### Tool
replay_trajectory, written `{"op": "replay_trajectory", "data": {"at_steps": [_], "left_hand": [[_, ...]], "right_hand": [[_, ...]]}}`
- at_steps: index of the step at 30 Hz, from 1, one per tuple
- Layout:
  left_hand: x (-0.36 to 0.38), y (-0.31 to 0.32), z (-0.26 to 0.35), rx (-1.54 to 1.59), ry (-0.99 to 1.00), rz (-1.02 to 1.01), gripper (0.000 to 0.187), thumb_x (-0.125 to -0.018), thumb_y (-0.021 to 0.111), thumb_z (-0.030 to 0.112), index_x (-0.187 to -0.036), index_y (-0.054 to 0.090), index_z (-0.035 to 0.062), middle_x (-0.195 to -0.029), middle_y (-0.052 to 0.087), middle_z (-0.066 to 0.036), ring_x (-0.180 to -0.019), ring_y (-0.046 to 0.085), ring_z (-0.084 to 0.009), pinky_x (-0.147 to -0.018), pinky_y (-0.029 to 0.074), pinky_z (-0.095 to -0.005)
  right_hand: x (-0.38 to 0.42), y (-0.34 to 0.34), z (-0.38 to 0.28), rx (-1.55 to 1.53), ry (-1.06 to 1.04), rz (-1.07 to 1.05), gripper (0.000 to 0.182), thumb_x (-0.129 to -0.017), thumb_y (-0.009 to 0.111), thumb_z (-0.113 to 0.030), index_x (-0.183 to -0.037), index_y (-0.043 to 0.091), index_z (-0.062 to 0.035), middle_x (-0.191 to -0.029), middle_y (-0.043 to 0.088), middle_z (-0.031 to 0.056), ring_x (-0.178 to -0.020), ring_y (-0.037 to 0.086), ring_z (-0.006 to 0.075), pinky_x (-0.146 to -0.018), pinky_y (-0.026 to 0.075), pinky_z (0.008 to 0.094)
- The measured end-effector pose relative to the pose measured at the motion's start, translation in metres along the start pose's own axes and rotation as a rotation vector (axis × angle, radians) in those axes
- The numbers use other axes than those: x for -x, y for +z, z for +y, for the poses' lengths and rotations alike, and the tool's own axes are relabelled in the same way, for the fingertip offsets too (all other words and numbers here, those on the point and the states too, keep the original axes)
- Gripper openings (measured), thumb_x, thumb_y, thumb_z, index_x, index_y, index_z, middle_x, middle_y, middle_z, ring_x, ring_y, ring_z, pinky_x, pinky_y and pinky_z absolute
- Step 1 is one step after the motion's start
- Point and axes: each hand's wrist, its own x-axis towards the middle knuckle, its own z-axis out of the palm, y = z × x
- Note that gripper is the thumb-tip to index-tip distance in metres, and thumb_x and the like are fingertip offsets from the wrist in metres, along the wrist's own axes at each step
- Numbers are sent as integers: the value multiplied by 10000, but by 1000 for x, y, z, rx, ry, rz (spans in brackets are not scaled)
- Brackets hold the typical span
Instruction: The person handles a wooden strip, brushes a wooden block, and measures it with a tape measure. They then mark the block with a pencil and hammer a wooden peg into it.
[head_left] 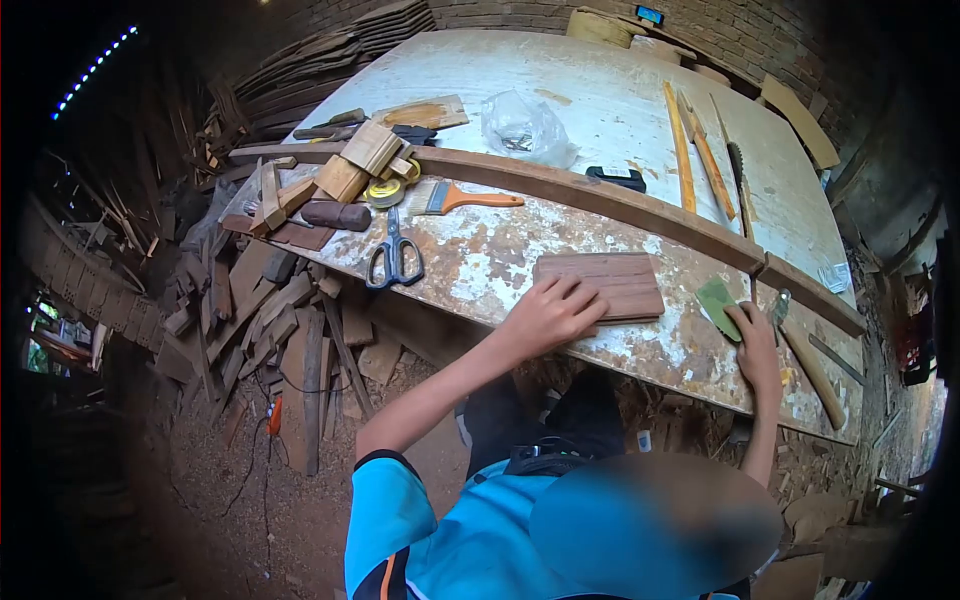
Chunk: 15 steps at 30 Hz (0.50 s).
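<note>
A dark brown wooden board [625,282] lies flat near the front edge of the workbench. My left hand [560,310] rests on its near left part, fingers bent over the wood and pressing on it. To the right, my right hand [755,345] holds a green piece of sandpaper [717,305] by its right side, close to the bench surface and apart from the board. The thumb and part of the fingers are hidden on both hands. Just right of my right hand lies a hammer [812,375] with a wooden handle.
A long wooden beam [560,188] crosses the workbench [600,90]. Left of the board lie a paintbrush [470,198], scissors [394,255], a tape measure [385,190] and wood blocks [370,150]. A plastic bag [525,128] and a handsaw [738,180] lie beyond. Scrap wood [270,310] covers the floor.
</note>
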Motion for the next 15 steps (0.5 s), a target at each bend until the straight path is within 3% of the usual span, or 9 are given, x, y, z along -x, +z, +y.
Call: {"op": "replay_trajectory", "data": {"at_steps": [3, 5, 6, 7, 8, 9, 12, 14, 15], "left_hand": [[3, -7, -22, 84, -81, 26, 243, -745, 672, 315, -904, 635, 135, -842, 621, -39, -785, 593, -210, -722, 456, -328], [0, -16, -60, 205, -302, 96, 226, -779, 613, 279, -813, 651, 59, -711, 641, -92, -743, 615, -277, -721, 472, -388], [0, -23, -85, 145, -474, 1, 238, -785, 598, 247, -880, 657, 36, -800, 662, -122, -803, 613, -313, -795, 461, -417], [24, 4, -134, 125, -489, 117, 245, -784, 589, 229, -949, 666, 65, -956, 646, -135, -917, 590, -320, -850, 443, -429], [38, 12, -163, -21, -607, 75, 290, -785, 593, 250, -1035, 654, 117, -1124, 584, -139, -1033, 538, -344, -865, 435, -448], [58, 18, -182, -326, -613, -12, 327, -800, 591, 331, -1076, 635, 163, -1170, 546, -133, -1062, 507, -385, -870, 427, -469], [68, 8, -202, -339, -739, -285, 355, -816, 571, 410, -1057, 629, 155, -1140, 550, -153, -1048, 507, -408, -854, 439, -481], [64, 4, -217, -175, -716, -444, 391, -817, 566, 460, -948, 622, 96, -1118, 552, -159, -1008, 520, -416, -808, 466, -501], [52, -4, -206, -185, -701, -496, 373, -825, 578, 435, -922, 613, 76, -1047, 560, -149, -974, 544, -378, -771, 480, -482]], "right_hand": [[4, 1, 3, -42, 13, 7, 505, -697, 466, 83, -1158, 578, -90, -1236, 493, 151, -1158, 459, 349, -974, 362, 401], [6, 3, 4, -61, 24, 33, 517, -704, 454, 87, -1174, 570, -93, -1244, 488, 161, -1167, 456, 347, -988, 353, 394], [8, 2, 6, -67, 33, 44, 523, -707, 448, 89, -1182, 566, -94, -1248, 485, 166, -1171, 454, 347, -995, 349, 391], [9, -1, 6, -87, 45, 52, 553, -723, 426, 85, -1230, 536, -106, -1257, 478, 177, -1183, 448, 346, -1011, 336, 390], [12, -4, 4, -78, 38, 90, 552, -734, 416, 90, -1243, 520, -96, -1259, 477, 182, -1190, 444, 346, -1017, 333, 390], [11, -7, 0, -76, 21, 128, 551, -744, 407, 95, -1256, 503, -85, -1261, 475, 186, -1196, 441, 347, -1022, 329, 391], [8, -17, -16, -125, -7, 257, 498, -781, 403, 94, -1245, 497, -62, -1275, 470, 169, -1213, 433, 340, -1030, 324, 400], [10, -17, -14, -145, -6, 390, 457, -796, 409, 89, -1214, 520, -56, -1285, 468, 156, -1216, 433, 334, -1028, 327, 402], [10, -20, -18, -176, -17, 415, 395, -806, 440, 74, -1165, 550, -48, -1294, 460, 150, -1222, 428, 326, -1028, 327, 399]]}}
